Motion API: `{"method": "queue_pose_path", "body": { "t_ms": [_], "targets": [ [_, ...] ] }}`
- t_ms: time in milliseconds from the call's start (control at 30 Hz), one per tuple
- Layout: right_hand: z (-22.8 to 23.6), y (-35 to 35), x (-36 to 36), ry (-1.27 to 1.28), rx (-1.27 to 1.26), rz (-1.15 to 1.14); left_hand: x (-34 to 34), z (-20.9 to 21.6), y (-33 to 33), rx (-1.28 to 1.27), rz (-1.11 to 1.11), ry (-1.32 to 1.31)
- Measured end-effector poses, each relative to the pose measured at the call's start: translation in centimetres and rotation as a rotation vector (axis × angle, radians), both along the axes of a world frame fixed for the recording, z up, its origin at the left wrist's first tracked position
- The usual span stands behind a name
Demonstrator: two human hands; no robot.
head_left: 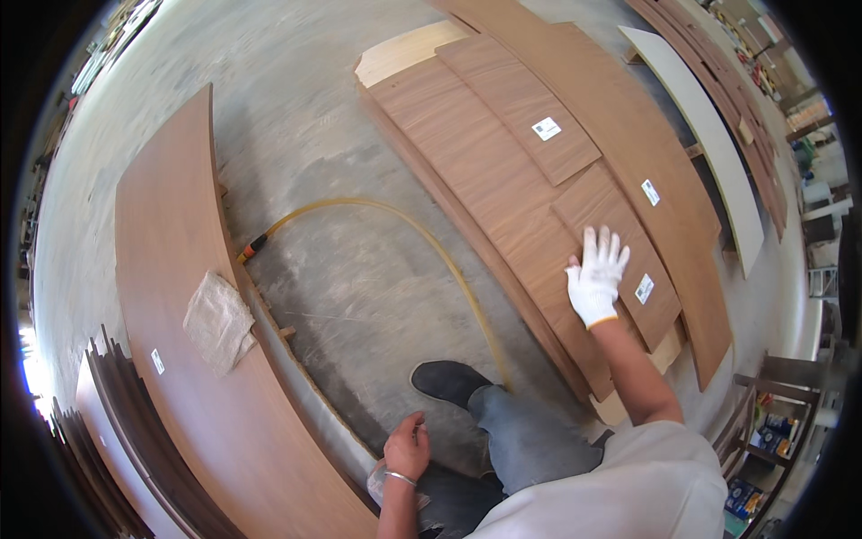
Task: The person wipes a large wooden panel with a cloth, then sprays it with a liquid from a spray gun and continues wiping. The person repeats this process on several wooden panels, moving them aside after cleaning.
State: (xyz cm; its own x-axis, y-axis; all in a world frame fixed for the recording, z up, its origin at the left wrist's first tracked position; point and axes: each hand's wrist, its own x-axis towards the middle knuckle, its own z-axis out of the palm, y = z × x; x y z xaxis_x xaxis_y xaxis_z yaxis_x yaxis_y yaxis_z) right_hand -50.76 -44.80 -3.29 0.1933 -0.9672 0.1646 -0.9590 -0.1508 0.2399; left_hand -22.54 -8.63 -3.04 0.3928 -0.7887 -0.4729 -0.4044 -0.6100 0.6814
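My right hand [596, 276], in a white work glove, lies flat with fingers spread on a small brown wood-veneer panel [620, 247] that rests on a stack of larger brown panels [476, 171]. My bare left hand [407, 446] hangs low beside my leg with fingers loosely curled; it holds nothing, and a pale crumpled thing shows just under the wrist. A second small panel [516, 103] with a white label lies further up the same stack. My dark shoe [449, 380] stands on the concrete floor.
A long brown board [171, 269] runs down the left with a crumpled grey rag [218, 322] on it. A yellow hose [395, 216] curves across the concrete floor. More boards and a white panel [709, 135] lean at the right, by shelving [772, 422].
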Motion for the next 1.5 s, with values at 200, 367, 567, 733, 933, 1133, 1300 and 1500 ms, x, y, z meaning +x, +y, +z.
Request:
{"method": "queue_pose_path", "body": {
  "t_ms": [200, 367, 567, 733, 933, 1133, 1300, 1500],
  "targets": [
    [-0.4, -0.8, -1.4, -0.038, -0.018, -0.168, -0.4, -0.4, -0.4, 0.017, -0.066, -0.004],
    [-0.7, -3.2, -1.1, -0.053, -0.090, -0.243, -0.5, 0.0, 0.3, 0.010, -0.062, -0.005],
    [-0.6, -2.8, -1.2, -0.053, -0.084, -0.235, -0.4, 0.5, 0.4, 0.010, -0.063, -0.032],
    [-0.4, -2.3, -1.8, -0.008, -0.070, -0.182, -0.7, 0.1, 0.2, -0.051, -0.067, -0.023],
    [4.6, -5.9, -2.4, -0.529, 0.375, -0.196, -0.1, 1.5, 0.5, -0.062, -0.018, 0.020],
    [-0.1, -13.4, -16.2, 0.070, -0.172, -0.193, -0.9, 0.8, -0.2, -0.032, -0.020, 0.155],
    [-1.8, -15.5, -20.2, -0.112, 0.055, -0.294, -0.5, 1.0, -0.5, -0.014, 0.019, 0.206],
    [-2.1, -7.8, -34.6, -0.070, -0.011, -0.544, -0.7, 0.4, -0.3, -0.024, -0.081, 0.188]
  ]
}}
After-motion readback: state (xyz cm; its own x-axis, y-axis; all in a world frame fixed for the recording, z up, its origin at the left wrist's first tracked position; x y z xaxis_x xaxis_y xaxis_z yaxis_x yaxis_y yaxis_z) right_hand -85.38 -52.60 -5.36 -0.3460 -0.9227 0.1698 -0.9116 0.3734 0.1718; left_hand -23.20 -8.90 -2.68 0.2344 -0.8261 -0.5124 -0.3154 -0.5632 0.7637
